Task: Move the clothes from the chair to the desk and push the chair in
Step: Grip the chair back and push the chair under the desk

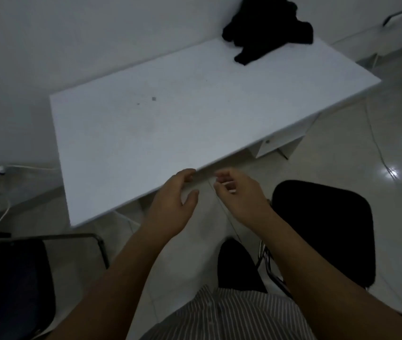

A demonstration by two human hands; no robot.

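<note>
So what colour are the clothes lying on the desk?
Black. The clothes sit in a dark heap at the far end of the white desk, seen from the head camera.

Black on white, with one striped patch

You see black clothes [268, 30] on a plain white tabletop [170, 119], a black chair seat [325, 229], pale glossy floor tiles [342, 155], a white wall [72, 33], and your grey-and-white pinstriped shirt [232, 315].

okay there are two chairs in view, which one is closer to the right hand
The black padded chair seat on the right, beside the right hand. The other dark chair with the metal frame sits at the lower left, beyond the left hand.
</note>
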